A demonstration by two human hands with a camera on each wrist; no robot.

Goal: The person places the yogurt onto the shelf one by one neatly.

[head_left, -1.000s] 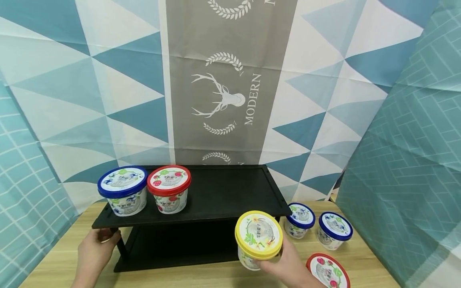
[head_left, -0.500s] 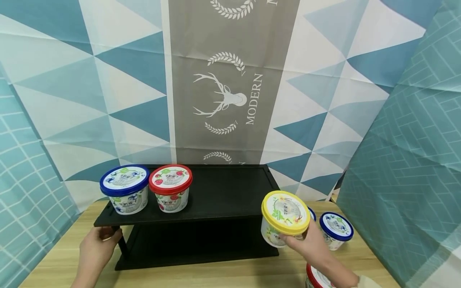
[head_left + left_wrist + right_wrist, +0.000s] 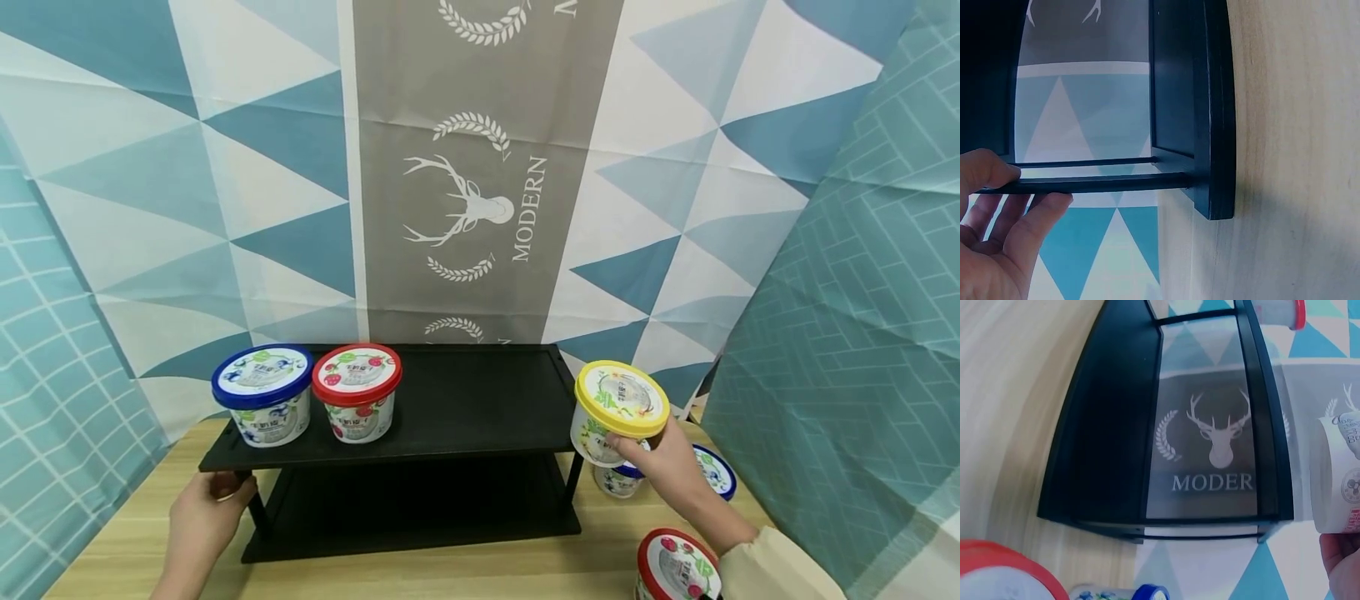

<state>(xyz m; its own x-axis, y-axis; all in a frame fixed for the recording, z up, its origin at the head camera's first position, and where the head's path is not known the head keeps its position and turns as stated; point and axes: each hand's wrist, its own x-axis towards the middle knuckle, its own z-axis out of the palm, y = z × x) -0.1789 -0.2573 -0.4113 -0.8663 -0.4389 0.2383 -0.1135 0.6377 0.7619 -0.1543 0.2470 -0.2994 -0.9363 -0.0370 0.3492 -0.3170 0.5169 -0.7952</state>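
Observation:
My left hand [image 3: 202, 521] grips the front left post [image 3: 1110, 183] of a black two-tier shelf [image 3: 480, 400], thumb on one side and fingers on the other. A tub with a yellow lid [image 3: 622, 400] is in my right hand [image 3: 667, 471], lid up and slightly tilted, at the right end of the upper tier. The right wrist view shows only part of that tub's white side, with fingertips [image 3: 1332, 550] at its base. On the upper tier's left side stand a blue-lidded tub [image 3: 262, 379] and a red-lidded tub [image 3: 357, 377], side by side.
Right of the shelf, a blue-lidded tub [image 3: 618, 482] stands partly behind the held tub; another blue-lidded tub [image 3: 716, 472] is partly hidden by my right arm. Nearer the front is a red-lidded tub [image 3: 677, 565] on the wooden table [image 3: 420, 575]. Patterned cloth [image 3: 472, 208] hangs behind.
My right hand has carried the yellow-lidded tub up and to the right, from before the shelf's front right corner to the upper tier's right end. My left hand stays on the post.

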